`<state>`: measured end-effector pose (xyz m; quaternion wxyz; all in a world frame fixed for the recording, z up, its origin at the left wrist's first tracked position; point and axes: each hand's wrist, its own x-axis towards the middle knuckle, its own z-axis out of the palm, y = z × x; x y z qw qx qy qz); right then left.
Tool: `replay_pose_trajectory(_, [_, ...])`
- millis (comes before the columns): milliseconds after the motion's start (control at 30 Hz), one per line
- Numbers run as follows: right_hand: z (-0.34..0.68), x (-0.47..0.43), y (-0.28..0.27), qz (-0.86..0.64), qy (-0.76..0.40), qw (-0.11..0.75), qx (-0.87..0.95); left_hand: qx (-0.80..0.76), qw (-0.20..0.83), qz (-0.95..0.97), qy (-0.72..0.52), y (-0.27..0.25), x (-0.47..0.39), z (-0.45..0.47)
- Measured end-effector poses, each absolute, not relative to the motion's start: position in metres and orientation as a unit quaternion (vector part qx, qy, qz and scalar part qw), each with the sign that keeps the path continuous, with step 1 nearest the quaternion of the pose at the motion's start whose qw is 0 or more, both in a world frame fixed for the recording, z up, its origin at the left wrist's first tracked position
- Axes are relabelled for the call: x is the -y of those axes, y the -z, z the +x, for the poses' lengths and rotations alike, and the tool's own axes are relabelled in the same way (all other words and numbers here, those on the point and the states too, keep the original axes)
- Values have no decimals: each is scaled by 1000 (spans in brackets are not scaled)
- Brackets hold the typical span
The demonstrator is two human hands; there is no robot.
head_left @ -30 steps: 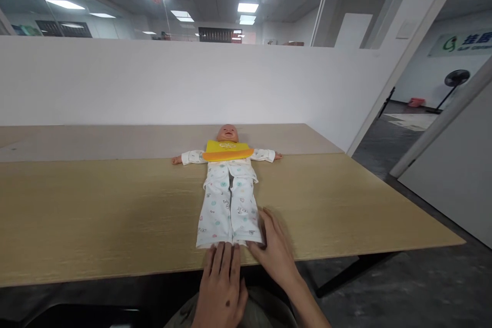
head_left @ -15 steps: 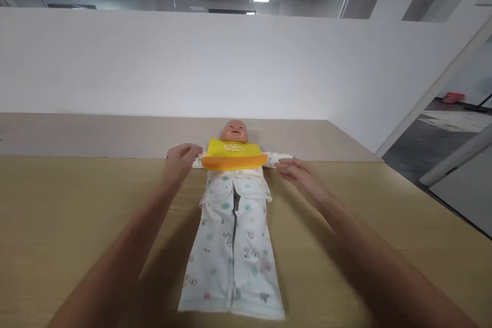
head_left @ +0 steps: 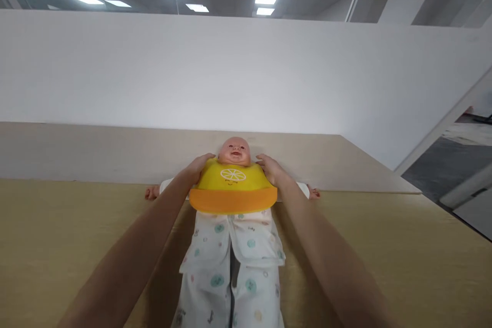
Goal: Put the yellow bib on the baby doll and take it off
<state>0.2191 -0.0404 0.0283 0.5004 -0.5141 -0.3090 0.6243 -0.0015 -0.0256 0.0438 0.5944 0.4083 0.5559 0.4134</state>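
Observation:
A baby doll [head_left: 234, 151] lies on its back, its head toward the wall. It wears a white jacket and trousers [head_left: 251, 266] with a small print. Over its chest lies a yellow bib [head_left: 215, 178] with a white citrus slice and an orange catch pocket [head_left: 232, 201]. My left hand [head_left: 199, 167] rests at the bib's upper left edge, beside the neck, fingers stretched out. On the other side my right hand [head_left: 269, 167] touches the bib's upper right edge, its fingers extended and slightly apart. The bib's ends behind the neck are hidden.
The doll lies across a tan tabletop [head_left: 77, 236] and a paler strip [head_left: 96, 151] behind it. A white wall [head_left: 172, 66] rises at the back, with glass above. At right is a doorway with dark floor [head_left: 434, 164].
Both hands have moved from the doll's sleeves up and inward to the bib's top edges beside the neck. The bib now looks more domed. The view has come closer to the doll.

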Motion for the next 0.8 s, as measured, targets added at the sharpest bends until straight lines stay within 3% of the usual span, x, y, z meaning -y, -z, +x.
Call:
replay_pose_trajectory(200, [217,29,-13,-432,-730,463,259,-510,710,348,-339,-32,10,5])
replay_pose_trajectory(467, [209,59,-17,-349,-722,534,269,-434,778,290,-350,-25,30,-4])
replay_pose_trajectory(800, [199,143,-19,-333,-648,604,322,-369,725,361,-455,-27,106,-8])
